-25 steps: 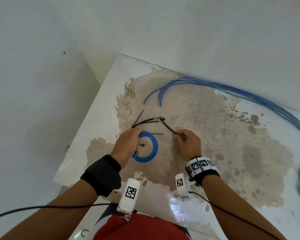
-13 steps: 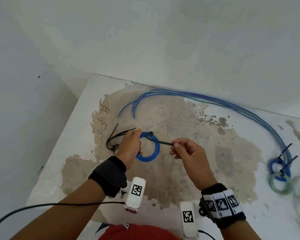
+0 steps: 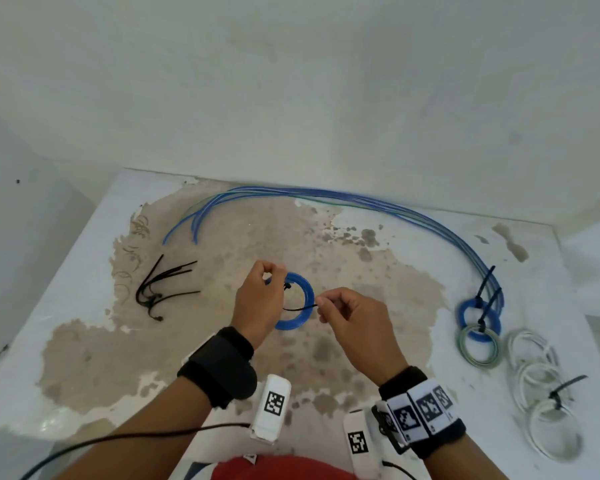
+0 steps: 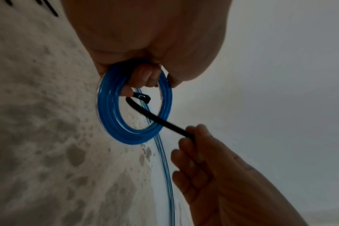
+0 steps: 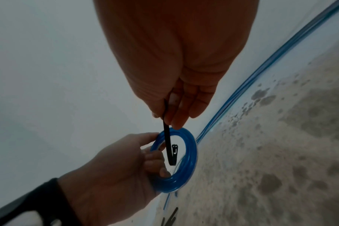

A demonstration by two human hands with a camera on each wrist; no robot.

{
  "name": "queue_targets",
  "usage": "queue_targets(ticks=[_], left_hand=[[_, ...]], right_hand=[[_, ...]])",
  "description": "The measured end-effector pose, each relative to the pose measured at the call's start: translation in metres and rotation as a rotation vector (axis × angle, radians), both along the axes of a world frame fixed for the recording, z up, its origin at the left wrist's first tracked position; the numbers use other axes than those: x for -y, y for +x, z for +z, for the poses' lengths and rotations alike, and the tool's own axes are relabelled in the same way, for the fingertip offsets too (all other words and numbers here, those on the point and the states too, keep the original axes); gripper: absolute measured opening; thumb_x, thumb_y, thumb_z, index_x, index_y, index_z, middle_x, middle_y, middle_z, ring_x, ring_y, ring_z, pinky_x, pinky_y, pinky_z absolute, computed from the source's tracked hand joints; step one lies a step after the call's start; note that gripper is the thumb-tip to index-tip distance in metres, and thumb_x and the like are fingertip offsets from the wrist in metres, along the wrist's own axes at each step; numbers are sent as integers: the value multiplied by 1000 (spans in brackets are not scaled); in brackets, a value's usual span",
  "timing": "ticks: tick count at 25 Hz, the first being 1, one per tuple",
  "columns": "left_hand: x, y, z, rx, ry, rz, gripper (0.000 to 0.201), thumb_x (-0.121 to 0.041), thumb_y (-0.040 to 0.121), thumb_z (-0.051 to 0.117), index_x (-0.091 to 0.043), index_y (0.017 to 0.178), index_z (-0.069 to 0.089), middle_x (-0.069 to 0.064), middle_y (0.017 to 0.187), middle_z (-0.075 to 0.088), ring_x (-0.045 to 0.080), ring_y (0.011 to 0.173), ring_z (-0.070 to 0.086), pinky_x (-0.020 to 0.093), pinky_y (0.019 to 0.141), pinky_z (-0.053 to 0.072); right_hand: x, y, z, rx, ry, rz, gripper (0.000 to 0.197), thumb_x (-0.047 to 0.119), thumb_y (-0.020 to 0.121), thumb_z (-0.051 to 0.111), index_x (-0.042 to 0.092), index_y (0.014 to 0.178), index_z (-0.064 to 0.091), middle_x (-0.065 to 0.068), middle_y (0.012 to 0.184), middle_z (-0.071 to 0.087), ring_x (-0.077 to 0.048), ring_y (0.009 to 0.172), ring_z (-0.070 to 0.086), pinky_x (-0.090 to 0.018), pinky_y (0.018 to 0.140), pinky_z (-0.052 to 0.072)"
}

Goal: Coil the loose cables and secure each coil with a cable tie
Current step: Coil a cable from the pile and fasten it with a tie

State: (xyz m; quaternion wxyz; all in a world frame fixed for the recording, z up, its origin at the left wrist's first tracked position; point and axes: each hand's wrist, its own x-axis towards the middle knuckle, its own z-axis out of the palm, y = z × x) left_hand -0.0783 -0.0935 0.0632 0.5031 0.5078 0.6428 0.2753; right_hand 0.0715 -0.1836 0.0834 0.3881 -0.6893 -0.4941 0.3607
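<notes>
Several coils (image 3: 478,325) were already tied; the blue coil (image 3: 300,306) was gripped by the left hand (image 3: 257,303), its tie (image 4: 161,120) pinched by the right hand (image 3: 354,327), not yet locked, loose cables (image 3: 326,197) left.

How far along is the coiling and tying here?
Done: coils at the table's right, blue, green and white, most showing ties. In hand: left hand holds a blue coil; right hand pinches a tie, not yet closed. Left: loose cables, spare ties.

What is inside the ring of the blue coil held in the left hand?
Inside the blue coil, the black cable tie bends through, its head free and unthreaded. Left hand fingertips curl in too. The right hand covers the tie's tail.
</notes>
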Motion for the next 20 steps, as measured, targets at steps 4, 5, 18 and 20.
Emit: queue_targets(ticks=[4,5,18,20], left_hand=[[17,21,4,13,-51,4,18,-44,99,50,-28,102,59,-2,81,63,17,65,55,41,68,53],[19,24,4,12,-73,5,19,-42,100,50,-27,104,60,-1,78,61,17,63,54,38,63,51],[37,33,16,453,-389,83,28,-36,102,51,-13,95,65,-7,54,29,11,48,29,30,55,38],[41,35,22,513,-405,68,27,-35,103,50,-13,96,64,-6,56,28,10,48,28,30,56,37]], right_hand=[[3,15,6,53,105,0,10,25,97,68,23,92,76,14,71,70,-6,70,66,-10,64,47],[4,18,8,69,123,2,9,24,97,69,22,92,77,14,72,70,-7,71,66,-11,65,47],[15,19,29,-352,76,1,15,18,99,63,23,106,75,8,95,76,-9,90,70,-23,82,56],[14,16,30,-406,68,-27,15,17,101,60,19,108,73,5,98,77,-10,93,71,-26,77,57]])
